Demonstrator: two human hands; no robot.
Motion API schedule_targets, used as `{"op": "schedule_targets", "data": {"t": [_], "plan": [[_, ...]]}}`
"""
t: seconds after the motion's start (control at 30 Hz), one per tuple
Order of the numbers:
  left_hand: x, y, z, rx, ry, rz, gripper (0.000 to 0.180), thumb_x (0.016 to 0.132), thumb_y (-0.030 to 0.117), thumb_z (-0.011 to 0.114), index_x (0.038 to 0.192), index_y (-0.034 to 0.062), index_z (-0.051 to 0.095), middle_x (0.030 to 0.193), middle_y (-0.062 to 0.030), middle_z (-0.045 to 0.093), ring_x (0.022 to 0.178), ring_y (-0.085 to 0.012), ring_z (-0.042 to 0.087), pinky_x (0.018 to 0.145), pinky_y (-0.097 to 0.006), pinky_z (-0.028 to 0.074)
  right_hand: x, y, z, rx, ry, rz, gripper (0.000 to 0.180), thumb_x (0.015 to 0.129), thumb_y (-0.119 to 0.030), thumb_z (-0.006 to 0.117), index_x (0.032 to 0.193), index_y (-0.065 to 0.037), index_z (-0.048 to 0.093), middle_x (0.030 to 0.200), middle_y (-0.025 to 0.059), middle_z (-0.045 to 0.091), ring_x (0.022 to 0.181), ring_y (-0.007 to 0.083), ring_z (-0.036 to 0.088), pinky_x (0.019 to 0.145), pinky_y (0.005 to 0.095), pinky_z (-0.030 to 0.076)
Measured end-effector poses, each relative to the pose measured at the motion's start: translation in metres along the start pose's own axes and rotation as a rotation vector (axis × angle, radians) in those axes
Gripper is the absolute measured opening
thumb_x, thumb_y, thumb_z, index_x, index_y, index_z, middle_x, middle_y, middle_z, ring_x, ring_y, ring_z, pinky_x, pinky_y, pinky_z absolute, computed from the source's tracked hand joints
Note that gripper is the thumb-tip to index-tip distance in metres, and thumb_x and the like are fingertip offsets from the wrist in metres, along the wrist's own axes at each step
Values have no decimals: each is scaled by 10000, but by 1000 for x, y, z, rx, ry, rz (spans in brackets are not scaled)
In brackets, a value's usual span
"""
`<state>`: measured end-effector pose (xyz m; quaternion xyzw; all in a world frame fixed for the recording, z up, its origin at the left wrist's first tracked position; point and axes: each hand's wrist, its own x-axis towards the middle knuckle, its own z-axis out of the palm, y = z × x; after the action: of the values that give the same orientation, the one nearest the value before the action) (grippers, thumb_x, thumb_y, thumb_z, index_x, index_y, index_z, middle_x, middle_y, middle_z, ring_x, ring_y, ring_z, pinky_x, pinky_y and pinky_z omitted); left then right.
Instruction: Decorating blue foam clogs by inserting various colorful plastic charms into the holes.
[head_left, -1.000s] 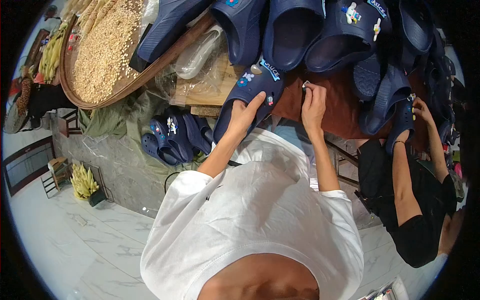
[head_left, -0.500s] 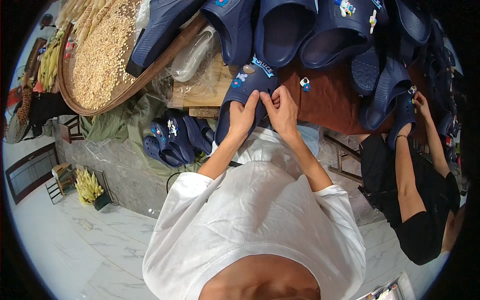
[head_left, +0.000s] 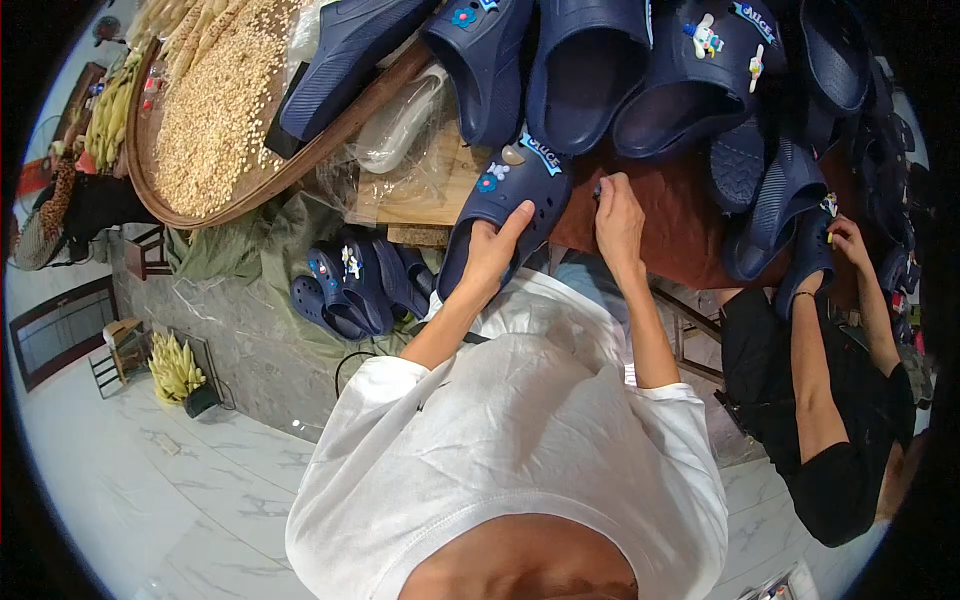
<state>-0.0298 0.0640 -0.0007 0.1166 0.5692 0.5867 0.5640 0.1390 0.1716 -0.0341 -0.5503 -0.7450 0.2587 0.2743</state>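
A navy blue clog with colourful charms on its toe is held in my left hand. The fingers of that hand are inside the shoe's opening, and the thumb presses on its upper. Just right of the clog, over the brown cloth, my right hand is closed in a pinch. A small dark charm shows at its fingertips, mostly hidden by them. Other navy clogs lie along the far side of the table, some with charms on them.
At far left stands a round tray of loose corn kernels. Clear plastic packaging lies on a wooden board. More clogs sit left of my knees. On the right, a co-worker in black handles another clog.
My right hand has left the clog and moved right onto the cloth, where it has picked up the small charm that lay there. The left hand still holds the clog.
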Motion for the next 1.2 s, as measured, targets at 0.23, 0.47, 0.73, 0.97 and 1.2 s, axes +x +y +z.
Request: {"op": "schedule_targets", "data": {"t": [0.23,0.47,0.73,0.97,1.2], "plan": [[10,21,-14,-796,-119,-228,504,989,313,515,1364,-22,482,1429,-186,526,1320,-349,503,1155,-509,335,2,-16,-20,5,165,-4,209,1013,-197,518,1143,-38,557,1084,192,566,927,412,608,776,497,484],[10,23,-20,-919,-63,-349,459,1001,305,486,1346,3,505,1400,-172,554,1312,-325,513,1143,-502,356,-6,-83,-16,226,-97,-250,109,912,-121,637,988,-43,647,967,122,616,931,325,608,799,411,481],[-12,19,-17,-917,-26,-339,315,982,209,600,1255,59,556,1227,-70,643,1145,-204,619,1039,-385,471,9,-117,-11,157,-290,-409,270,865,-220,724,1067,-50,664,1006,110,616,940,326,617,822,396,489],[-24,19,-13,-818,-18,-285,304,1006,225,574,1280,96,544,1229,-59,626,1184,-210,590,1065,-425,452,19,-117,-17,130,-508,-315,253,830,-315,741,1001,-129,737,953,105,585,906,309,628,781,420,503],[-21,18,-6,-775,7,-272,327,1015,228,562,1312,98,524,1277,-69,603,1237,-210,548,1093,-431,424,10,-110,10,144,-205,-387,171,853,-288,715,913,-129,734,832,62,583,797,295,645,698,417,507]]}}
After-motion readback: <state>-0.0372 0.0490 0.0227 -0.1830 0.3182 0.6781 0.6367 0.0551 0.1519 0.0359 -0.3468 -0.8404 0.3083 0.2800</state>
